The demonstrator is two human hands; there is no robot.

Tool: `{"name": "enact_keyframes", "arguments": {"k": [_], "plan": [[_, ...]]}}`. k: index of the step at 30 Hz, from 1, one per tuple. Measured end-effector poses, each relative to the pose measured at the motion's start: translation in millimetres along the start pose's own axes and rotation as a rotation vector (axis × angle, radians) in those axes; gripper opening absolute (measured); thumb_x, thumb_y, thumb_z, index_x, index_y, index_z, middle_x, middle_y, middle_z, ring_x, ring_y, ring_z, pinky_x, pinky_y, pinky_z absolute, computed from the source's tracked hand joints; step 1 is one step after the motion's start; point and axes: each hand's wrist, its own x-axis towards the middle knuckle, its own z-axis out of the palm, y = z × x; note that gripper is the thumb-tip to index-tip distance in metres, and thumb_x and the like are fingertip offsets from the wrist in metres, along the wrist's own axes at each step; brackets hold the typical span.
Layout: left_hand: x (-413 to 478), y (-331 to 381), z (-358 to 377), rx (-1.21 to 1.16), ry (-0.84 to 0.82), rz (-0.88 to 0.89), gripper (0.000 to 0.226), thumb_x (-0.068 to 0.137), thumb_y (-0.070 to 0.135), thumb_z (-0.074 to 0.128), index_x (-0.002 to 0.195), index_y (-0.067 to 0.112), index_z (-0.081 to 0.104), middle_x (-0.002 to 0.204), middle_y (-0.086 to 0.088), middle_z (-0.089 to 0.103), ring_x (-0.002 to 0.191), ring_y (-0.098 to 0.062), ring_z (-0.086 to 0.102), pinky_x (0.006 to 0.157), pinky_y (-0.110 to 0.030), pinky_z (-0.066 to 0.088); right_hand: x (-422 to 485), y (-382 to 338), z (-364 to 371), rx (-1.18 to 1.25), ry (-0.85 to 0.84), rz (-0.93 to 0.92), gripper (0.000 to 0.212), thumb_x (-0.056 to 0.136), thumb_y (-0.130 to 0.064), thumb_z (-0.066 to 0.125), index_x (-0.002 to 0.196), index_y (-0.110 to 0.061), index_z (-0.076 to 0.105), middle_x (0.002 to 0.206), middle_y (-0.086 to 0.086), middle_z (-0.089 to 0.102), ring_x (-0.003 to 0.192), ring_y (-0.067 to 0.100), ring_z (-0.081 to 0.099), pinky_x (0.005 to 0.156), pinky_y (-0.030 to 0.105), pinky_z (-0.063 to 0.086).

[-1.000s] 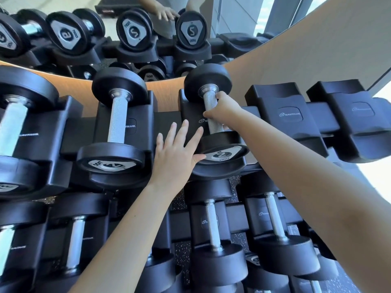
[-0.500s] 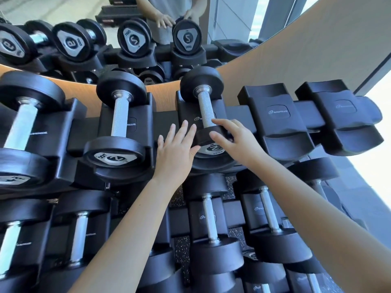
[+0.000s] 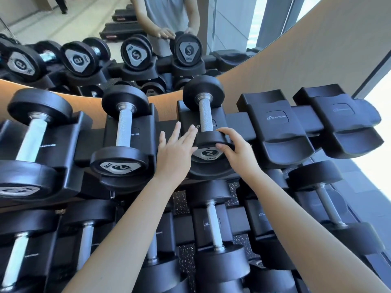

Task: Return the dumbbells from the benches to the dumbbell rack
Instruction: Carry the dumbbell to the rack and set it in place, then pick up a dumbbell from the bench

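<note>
Right hand (image 3: pixel 239 151) curled over the near head of the 2-marked dumbbell (image 3: pixel 204 115), left hand (image 3: pixel 175 154) flat-fingered against its left edge; it's seated top-row on the dumbbell rack (image 3: pixel 233 121), looks done, empty cradles (image 3: pixel 277 127) right probably still owed.

one wide-angle head view, close above the dumbbell rack (image 3: pixel 277 123), facing forward and down across its tiers. the left hand (image 3: pixel 175 153) and right hand (image 3: pixel 239 151) reach in from the bottom edge to mid-frame. a mirror (image 3: pixel 84 28) fills the upper left; straight lines bow towards the edges.
</note>
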Motion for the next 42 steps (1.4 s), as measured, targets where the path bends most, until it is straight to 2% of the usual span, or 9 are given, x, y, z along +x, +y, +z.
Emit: {"name": "enact_keyframes", "arguments": {"k": [3,6,9,17,23,28,32,38,42], "plan": [[0.7,4.0,-0.8,-0.012,-0.049,-0.001,0.047,0.093,0.014,0.048,0.137,0.007,0.035,0.14,-0.005,0.045,0.137,-0.03,0.021,0.106,-0.056,0.016,2.8,0.9,-7.4,-0.054,-0.061,0.002,0.032,0.088,-0.008,0.059,0.12,-0.014,0.054,0.098,-0.01,0.055,0.088,-0.009,0.05,0.083,0.008,0.036],[-1.6,9.5,1.8,-0.026,-0.068,-0.034,0.049,0.096,0.019,0.041,0.142,0.011,0.025,0.147,-0.004,0.034,0.139,-0.027,0.016,0.107,-0.053,0.014,4.6,-1.4,-10.6,-0.165,-0.107,-0.021,0.037,0.089,-0.015,0.059,0.126,-0.014,0.051,0.115,0.002,0.058,0.104,0.012,0.053,0.09,0.021,0.038],[-4.1,11.0,3.3,-0.035,-0.089,-0.056,0.051,0.097,0.024,0.035,0.144,0.015,0.017,0.151,-0.003,0.025,0.14,-0.024,0.012,0.109,-0.051,0.011,3.5,-5.4,-8.9,-0.27,-0.092,-0.083,0.043,0.09,-0.017,0.058,0.132,-0.014,0.049,0.128,0.004,0.055,0.113,0.018,0.05,0.091,0.023,0.037],[-11.3,15.7,6.2,-0.098,-0.094,-0.078,0.047,0.098,0.023,0.036,0.141,0.009,0.026,0.145,-0.005,0.038,0.139,-0.025,0.017,0.108,-0.052,0.012,10.1,-15.6,-21.4,-0.429,-0.153,-0.174,0.041,0.089,-0.009,0.058,0.129,-0.016,0.054,0.13,0.004,0.056,0.112,0.023,0.056,0.088,0.021,0.037],[-12.8,15.6,5.1,-0.105,-0.064,-0.094,0.045,0.097,0.021,0.037,0.139,0.007,0.031,0.142,-0.006,0.041,0.138,-0.027,0.019,0.107,-0.053,0.012,4.6,-18.3,-16.5,-0.393,-0.134,-0.161,0.04,0.087,-0.01,0.061,0.127,-0.015,0.056,0.124,0.005,0.059,0.104,0.026,0.058,0.09,0.034,0.046],[-14.6,14.7,2.5,-0.046,-0.08,-0.091,0.047,0.097,0.023,0.036,0.141,0.009,0.026,0.144,-0.003,0.039,0.139,-0.027,0.017,0.107,-0.053,0.012,5.1,-18.2,-15.1,-0.324,-0.124,-0.087,0.047,0.087,-0.01,0.062,0.132,-0.019,0.052,0.136,0.004,0.053,0.119,0.02,0.053,0.099,0.025,0.038],[-16.8,15.2,2.0,-0.001,-0.109,-0.098,0.051,0.098,0.028,0.033,0.144,0.013,0.018,0.151,-0.003,0.026,0.14,-0.025,0.012,0.108,-0.051,0.011,-2.1,-19.4,-11.7,-0.352,-0.096,-0.083,0.052,0.09,-0.014,0.06,0.138,-0.02,0.043,0.145,0.006,0.041,0.121,0.022,0.052,0.095,0.02,0.038],[-34.7,23.4,-5.0,0.073,-0.125,-0.134,0.055,0.097,0.033,0.034,0.145,0.014,0.016,0.152,-0.008,0.018,0.139,-0.028,0.012,0.109,-0.049,0.011,-29.7,-24.0,-8.0,-0.478,-0.025,-0.067,0.053,0.092,-0.019,0.056,0.141,-0.015,0.038,0.149,0.016,0.032,0.129,0.037,0.041,0.101,0.053,0.037],[-59.8,33.3,-7.0,0.12,-0.096,-0.072,0.053,0.089,0.026,0.053,0.136,0.007,0.038,0.141,-0.02,0.04,0.129,-0.037,0.036,0.1,-0.057,0.029,-55.3,-30.0,-10.2,-0.584,-0.047,-0.003,0.053,0.094,-0.023,0.051,0.143,-0.018,0.034,0.152,0.011,0.027,0.14,0.034,0.022,0.111,0.056,0.017]]}}
